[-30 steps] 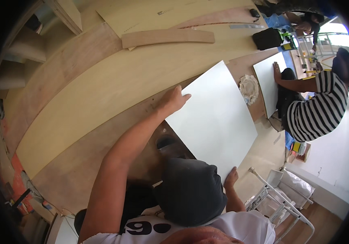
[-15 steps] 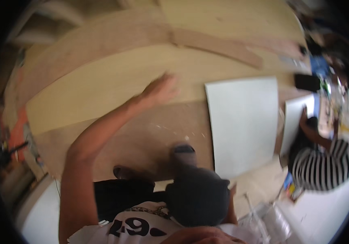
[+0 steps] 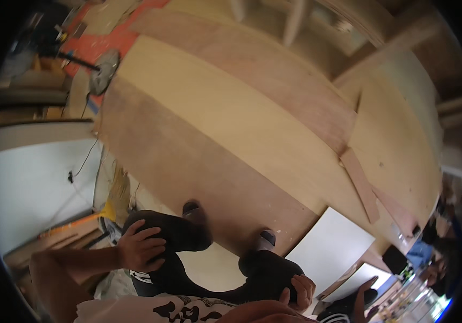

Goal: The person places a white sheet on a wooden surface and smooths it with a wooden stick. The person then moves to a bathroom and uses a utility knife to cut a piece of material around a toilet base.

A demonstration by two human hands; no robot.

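Note:
My left hand lies with fingers spread on my left knee, over the black trousers. On the other knee rests my right hand, its fingers draped over the cloth and apart; part of it is hidden by my body. Neither hand holds anything. My feet, in dark footwear, stand at the near edge of a brown wood sheet. A white panel lies flat to the right of my right foot.
Pale plywood spreads beyond, with a loose brown strip on it. A second white panel lies at the lower right, with another person's hand over it. At the left are a fan-like stand base and a yellow-handled tool.
My left arm, stretched forward over the plywood before, has come back to my knee. The view has turned left. My right hand, mostly hidden before, now shows on my other knee.

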